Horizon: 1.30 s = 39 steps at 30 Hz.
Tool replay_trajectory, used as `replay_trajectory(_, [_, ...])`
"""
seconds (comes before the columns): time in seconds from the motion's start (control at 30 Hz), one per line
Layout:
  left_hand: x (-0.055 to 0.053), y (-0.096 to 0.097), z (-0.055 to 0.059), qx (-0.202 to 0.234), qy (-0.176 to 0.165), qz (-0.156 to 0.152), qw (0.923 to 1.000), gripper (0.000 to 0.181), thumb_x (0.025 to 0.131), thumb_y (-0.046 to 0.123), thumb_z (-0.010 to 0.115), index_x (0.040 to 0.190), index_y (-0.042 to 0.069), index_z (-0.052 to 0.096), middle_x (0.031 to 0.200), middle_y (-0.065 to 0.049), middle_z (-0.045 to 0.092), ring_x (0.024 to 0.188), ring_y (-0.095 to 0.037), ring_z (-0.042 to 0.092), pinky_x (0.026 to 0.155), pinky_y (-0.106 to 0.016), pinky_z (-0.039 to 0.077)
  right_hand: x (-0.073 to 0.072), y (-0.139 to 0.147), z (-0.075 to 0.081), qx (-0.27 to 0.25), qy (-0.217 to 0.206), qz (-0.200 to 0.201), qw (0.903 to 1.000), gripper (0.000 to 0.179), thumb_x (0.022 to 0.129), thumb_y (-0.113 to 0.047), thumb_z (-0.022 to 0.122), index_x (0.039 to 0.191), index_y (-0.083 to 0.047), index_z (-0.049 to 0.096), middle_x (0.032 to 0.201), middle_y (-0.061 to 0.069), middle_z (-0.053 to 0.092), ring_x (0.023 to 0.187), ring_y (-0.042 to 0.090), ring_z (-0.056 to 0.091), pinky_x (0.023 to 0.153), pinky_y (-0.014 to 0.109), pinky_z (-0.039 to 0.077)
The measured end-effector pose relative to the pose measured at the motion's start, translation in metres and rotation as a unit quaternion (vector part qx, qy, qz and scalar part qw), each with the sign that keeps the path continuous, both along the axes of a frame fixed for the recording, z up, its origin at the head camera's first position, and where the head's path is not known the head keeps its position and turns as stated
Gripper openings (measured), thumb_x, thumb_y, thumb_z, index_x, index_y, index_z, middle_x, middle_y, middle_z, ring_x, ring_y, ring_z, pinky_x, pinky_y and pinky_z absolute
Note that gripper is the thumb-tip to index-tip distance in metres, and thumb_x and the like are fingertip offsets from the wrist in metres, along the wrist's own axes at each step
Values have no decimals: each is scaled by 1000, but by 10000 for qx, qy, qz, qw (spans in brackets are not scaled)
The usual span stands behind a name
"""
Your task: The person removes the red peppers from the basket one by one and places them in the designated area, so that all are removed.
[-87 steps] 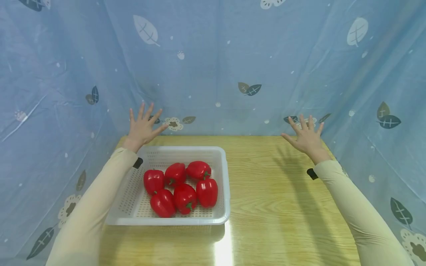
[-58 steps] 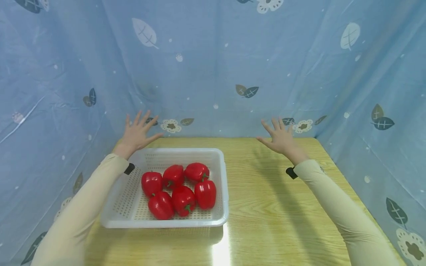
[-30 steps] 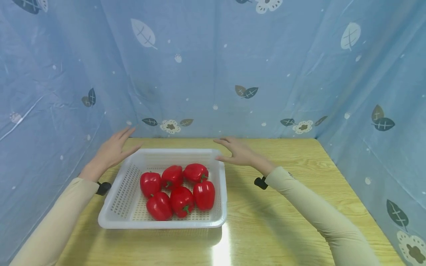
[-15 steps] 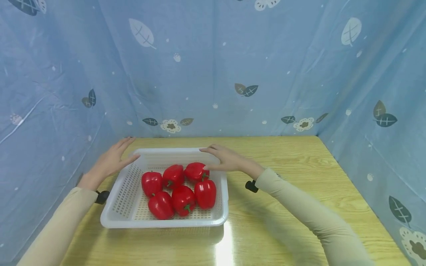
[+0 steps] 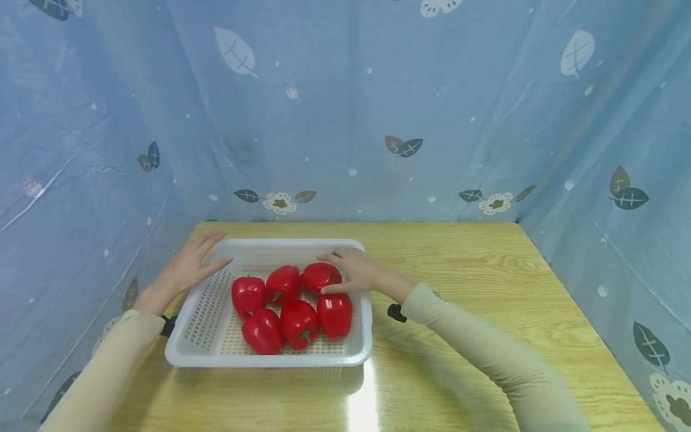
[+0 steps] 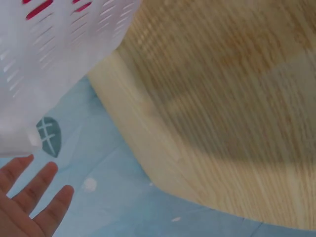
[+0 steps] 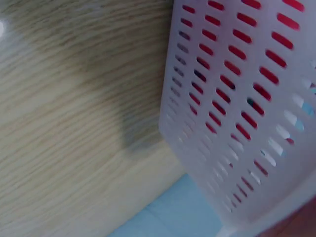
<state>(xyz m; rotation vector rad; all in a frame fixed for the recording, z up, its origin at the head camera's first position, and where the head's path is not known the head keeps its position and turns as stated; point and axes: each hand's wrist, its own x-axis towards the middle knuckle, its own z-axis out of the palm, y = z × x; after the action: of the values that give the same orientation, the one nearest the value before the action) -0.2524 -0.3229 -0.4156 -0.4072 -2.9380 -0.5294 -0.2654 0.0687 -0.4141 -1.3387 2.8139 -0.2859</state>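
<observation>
Head view, ctr-left of frame: we log 1 white perforated basket (image 5: 259, 360), rect., standing on the wood-grain worktop (image 5: 469, 258).

Contents: 6 red bell peppers (image 5: 299, 321), all inside the basket, grouped twd its ctr & right in roughly 2 rows of 3, several w/ green stems showing.

1 left hand (image 5: 187, 268), left of frame, by the basket's upper-left corner; grip loose, thumb well apart from fingers, nothing held. Left wrist view puts its fingertips just beside the rim, lower left of frame; touching or not, we can't tell.

1 right hand (image 5: 356, 270), mid-frame, over the basket's upper-right part; grip lightly curved, clear gap btwn thumb & fingers, nothing held. Nearest items: the 2 rightmost peppers; contact w/ them we can't tell.

2 pale sleeves (image 5: 475, 342), entering lower left & lower right, each w/ a small black device (image 5: 397, 312) at the wrist.

Blue cloth (image 5: 324, 90), leaf & flower print, behind the worktop & along both sides.

Right wrist view: slotted basket wall fills right of frame, red showing thru slots.
</observation>
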Motion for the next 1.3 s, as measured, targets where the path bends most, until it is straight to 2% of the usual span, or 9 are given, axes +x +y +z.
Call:
replay_trajectory(0.2, [1, 2, -7, 91, 24, -27, 10000, 75, 86, 55, 53, 143, 11, 34, 144, -22, 33, 128, -46, 33, 95, -69, 29, 3, -6, -9, 1, 81, -245, 9997, 72, 80, -61, 58, 137, -19, 45, 118, 2, 56, 107, 18, 53, 92, 39, 45])
replay_trajectory(0.5, [5, 3, -13, 179, -99, 84, 9998, 74, 86, 57, 52, 143, 15, 34, 145, -18, 32, 129, -44, 33, 95, -69, 30, 7, -13, -12, 51, 206, -483, 9986, 68, 80, -61, 58, 132, -18, 50, 114, 3, 60, 97, 18, 60, 83, 35, 51])
replay_trajectory(0.77, [6, 5, -15, 87, -102, 206, 9997, 71, 86, 54, 54, 143, 16, 35, 146, -18, 31, 129, -44, 32, 94, -70, 30, 6, -16, -13, 12, 202, -582, 9981, 59, 80, -54, 63, 128, -20, 52, 112, 1, 63, 97, 17, 62, 81, 34, 52])
replay_trajectory(1.1, [7, 6, -15, -58, -60, 262, 9996, 68, 87, 54, 53, 142, 16, 37, 146, -19, 30, 129, -45, 32, 94, -70, 30, 4, -17, -15, -13, 35, -697, 9976, 58, 80, -50, 66, 128, -21, 52, 113, 1, 63, 98, 16, 61, 80, 34, 52])
replay_trajectory(1.3, [7, 6, -15, -39, -70, 279, 9996, 67, 87, 53, 53, 142, 17, 37, 146, -19, 30, 128, -45, 32, 94, -70, 31, 3, -15, -13, -310, -101, -692, 9971, 57, 79, -46, 68, 127, -21, 52, 113, 1, 62, 98, 16, 60, 80, 34, 52])
